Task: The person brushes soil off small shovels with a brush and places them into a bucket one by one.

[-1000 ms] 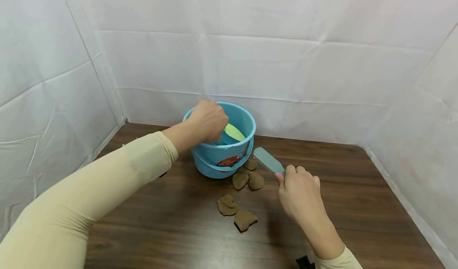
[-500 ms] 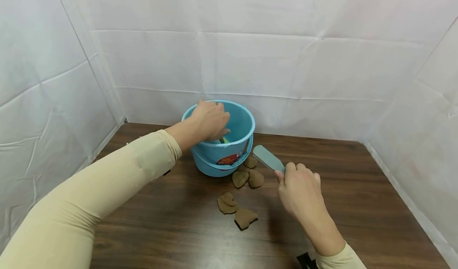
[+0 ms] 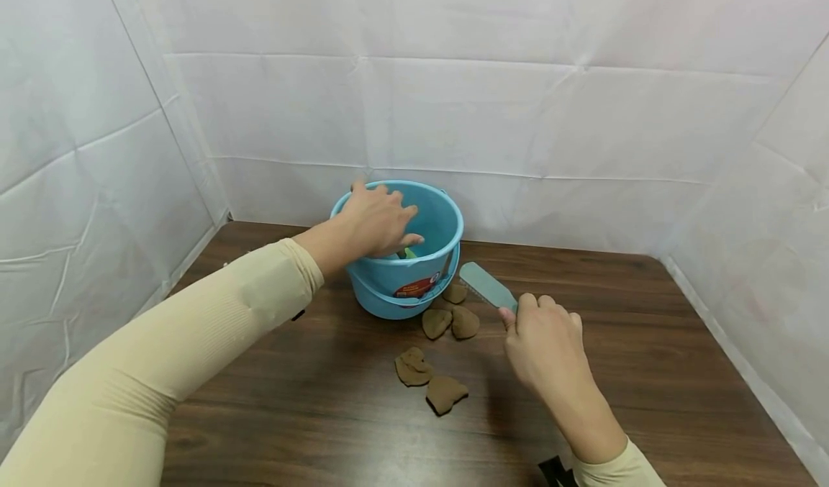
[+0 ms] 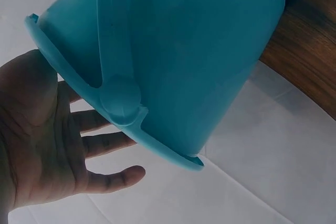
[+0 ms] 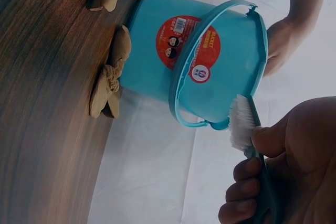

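Note:
Over the mouth of the light blue bucket (image 3: 378, 285), my left hand (image 3: 378, 219) has its fingers spread and holds nothing. In the left wrist view, the fingers of that left hand (image 4: 47, 135) extend past the bucket rim (image 4: 73, 80). A bit of something yellow-green (image 3: 409, 253) shows inside the bucket below the hand, mostly hidden. My right hand (image 3: 549, 350) grips the handle of a scrub brush (image 3: 486, 285), to the right of the bucket. White bristles (image 5: 241, 123) face the bucket in the right wrist view.
Several brown, soft-looking pieces (image 3: 447, 395) lie on the dark wooden table (image 3: 291, 401), in front of the bucket and at its right. White sheeting (image 3: 486, 113) encloses the back and sides. The bucket handle (image 5: 181, 72) hangs down in front.
My left hand has risen out of the bucket and its fingers have spread; the yellow-green thing seen earlier inside is now mostly out of sight. The right hand with the brush stays about still.

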Action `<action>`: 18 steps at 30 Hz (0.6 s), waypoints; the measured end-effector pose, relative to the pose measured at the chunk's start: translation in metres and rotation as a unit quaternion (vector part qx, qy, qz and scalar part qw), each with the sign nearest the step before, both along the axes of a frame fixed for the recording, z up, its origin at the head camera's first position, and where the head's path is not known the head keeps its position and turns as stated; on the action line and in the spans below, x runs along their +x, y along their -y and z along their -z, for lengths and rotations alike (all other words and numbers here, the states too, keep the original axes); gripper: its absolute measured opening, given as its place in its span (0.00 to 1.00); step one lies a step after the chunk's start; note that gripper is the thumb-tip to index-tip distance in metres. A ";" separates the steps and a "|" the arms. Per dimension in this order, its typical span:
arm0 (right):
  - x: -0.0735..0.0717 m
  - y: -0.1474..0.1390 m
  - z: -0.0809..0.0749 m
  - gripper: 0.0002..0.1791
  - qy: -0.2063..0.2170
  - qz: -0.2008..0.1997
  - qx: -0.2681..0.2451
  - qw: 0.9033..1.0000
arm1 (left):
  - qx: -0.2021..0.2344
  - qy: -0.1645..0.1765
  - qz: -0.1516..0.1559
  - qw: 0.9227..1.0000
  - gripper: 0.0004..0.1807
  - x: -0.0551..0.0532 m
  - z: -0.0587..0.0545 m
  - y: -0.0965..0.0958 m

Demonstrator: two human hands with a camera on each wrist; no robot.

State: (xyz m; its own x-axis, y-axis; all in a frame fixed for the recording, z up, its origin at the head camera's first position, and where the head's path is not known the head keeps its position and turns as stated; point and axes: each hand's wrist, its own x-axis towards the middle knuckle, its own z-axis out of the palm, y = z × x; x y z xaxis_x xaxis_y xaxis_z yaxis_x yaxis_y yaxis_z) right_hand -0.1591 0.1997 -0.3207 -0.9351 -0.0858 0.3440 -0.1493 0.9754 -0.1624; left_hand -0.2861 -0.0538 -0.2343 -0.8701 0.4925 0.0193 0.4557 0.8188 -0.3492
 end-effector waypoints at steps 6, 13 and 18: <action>0.002 -0.001 0.002 0.18 0.005 0.007 -0.001 1.000 | 0.007 0.015 0.008 1.000 0.37 0.006 0.002 0.000; 0.003 0.003 0.004 0.19 0.010 0.004 0.000 1.000 | 0.027 -0.003 0.021 0.999 0.37 0.024 0.005 0.003; 0.002 0.007 0.007 0.20 0.004 0.006 0.017 1.000 | 0.058 -0.039 0.034 0.997 0.39 0.046 0.010 0.005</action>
